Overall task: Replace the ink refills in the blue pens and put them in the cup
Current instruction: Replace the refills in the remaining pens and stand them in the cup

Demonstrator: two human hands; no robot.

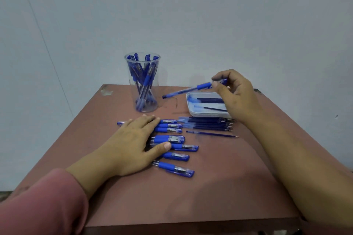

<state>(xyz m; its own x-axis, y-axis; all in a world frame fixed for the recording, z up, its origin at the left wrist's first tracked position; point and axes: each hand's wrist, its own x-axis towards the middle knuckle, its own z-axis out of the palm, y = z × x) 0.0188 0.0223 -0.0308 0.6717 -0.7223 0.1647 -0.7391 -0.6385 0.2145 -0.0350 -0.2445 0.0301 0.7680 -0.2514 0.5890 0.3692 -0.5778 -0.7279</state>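
Note:
My right hand [236, 91] pinches a blue pen [188, 89] near its capped end and holds it level above the table, its far end pointing left toward the clear plastic cup [142, 82]. The cup stands upright at the back of the table with several blue pens inside. My left hand [131, 143] lies flat with straight fingers on a row of several blue pens [172, 143] on the table, hiding their left parts. A bunch of dark blue ink refills [208, 124] lies to the right of that row, with one refill [212, 134] apart just in front.
A shallow white tray [191, 108] with a few refills in it sits at the back right, partly behind my right hand. The brown table [219, 187] ends at a near edge low in the view. A pale wall stands close behind.

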